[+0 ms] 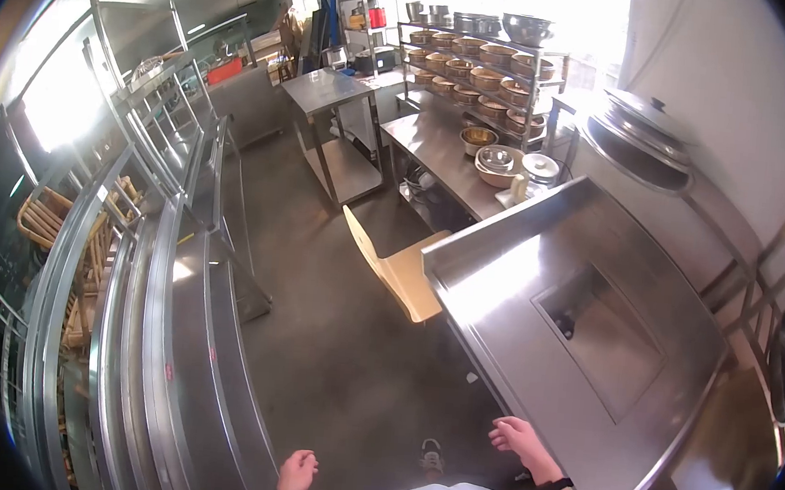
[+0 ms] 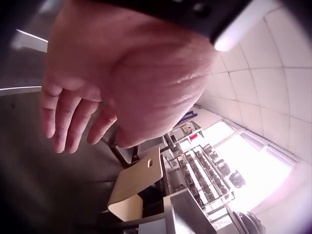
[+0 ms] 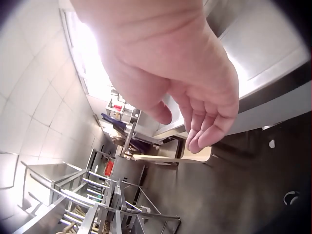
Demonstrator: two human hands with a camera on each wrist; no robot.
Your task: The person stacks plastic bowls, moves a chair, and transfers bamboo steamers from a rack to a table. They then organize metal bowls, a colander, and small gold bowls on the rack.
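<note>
Both hands are bare and hold nothing. My left hand (image 1: 298, 472) hangs low at the front, beside the steel racking (image 1: 159, 355) on the left. Its fingers (image 2: 73, 117) dangle fairly straight in the left wrist view, over the grey floor. At the front edge of the steel sink counter (image 1: 506, 339) is my right hand (image 1: 524, 446), overlapping that edge in the head view. Loosely curled fingers (image 3: 209, 129) show in the right wrist view, with the thumb apart from them. Ahead, a pale wooden chair (image 1: 409, 270) stands against the counter's far left corner.
A walkway of dark floor (image 1: 309, 350) runs between the racking and the counter. Further back are a steel table (image 1: 327, 90), a long worktop (image 1: 438, 151) with bowls (image 1: 498, 161), and a shelf unit (image 1: 483, 66) full of pots. Large lids (image 1: 640, 136) hang on the right wall.
</note>
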